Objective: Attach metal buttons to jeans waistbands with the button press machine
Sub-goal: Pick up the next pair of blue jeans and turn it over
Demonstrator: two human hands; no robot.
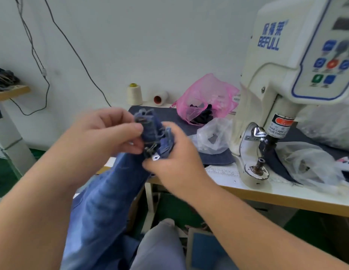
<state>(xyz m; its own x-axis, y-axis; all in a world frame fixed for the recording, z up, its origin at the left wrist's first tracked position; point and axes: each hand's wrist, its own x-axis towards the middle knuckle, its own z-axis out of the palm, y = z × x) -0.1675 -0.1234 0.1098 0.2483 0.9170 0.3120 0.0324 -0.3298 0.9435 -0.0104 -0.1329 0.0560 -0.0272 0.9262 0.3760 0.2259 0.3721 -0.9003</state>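
Observation:
A pair of blue jeans [103, 193] hangs from my hands down over my lap, its waistband end bunched up in front of me, left of the machine. My left hand [103, 133] pinches the upper part of the bunched waistband. My right hand [175, 158] grips the lower part, beside the zipper fly and a small metal piece. The white button press machine [282, 78] stands at the right, its punch above the die [257, 168] on the base. Nothing lies under the punch. Motion blurs both hands.
A pink plastic bag [204, 98] and clear plastic bags [212, 137] lie on the dark denim mat on the table [267, 195]. Two thread cones [134, 94] stand by the wall. Cables hang at the left. A wooden shelf [11, 92] with fabric sits at far left.

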